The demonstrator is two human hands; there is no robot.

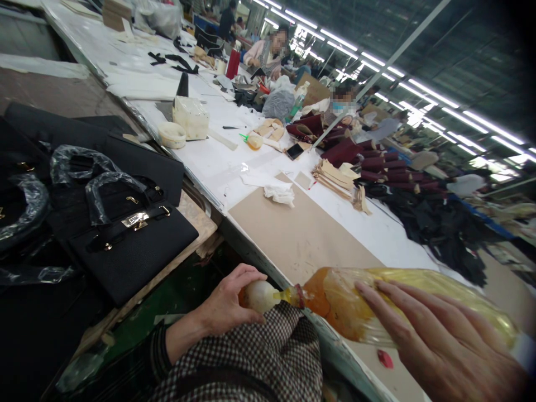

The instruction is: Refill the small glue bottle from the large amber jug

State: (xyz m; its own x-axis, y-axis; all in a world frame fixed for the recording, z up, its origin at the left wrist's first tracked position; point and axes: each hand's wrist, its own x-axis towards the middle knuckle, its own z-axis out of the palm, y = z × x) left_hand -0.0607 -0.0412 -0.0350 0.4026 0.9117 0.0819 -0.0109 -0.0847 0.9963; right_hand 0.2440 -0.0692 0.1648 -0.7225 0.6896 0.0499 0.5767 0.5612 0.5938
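Big bag of amber glue at the table's near edge, both hands on it.

The plastic glue bag (402,304) lies sideways on the brown board (293,234). The right hand (435,346) presses flat on it, fingers spread. The left hand (228,304) is curled round the white nozzle (262,296) over a checked sleeve (268,357). Black handbags (129,240) sit left; crumpled tissue (280,193) lies further up.

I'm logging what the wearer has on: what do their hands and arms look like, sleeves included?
Both hands are bare: no gloves or rings visible. The left hand emerges from a dark ribbed cuff. The right hand shows no sleeve; its wrist lies out of frame.
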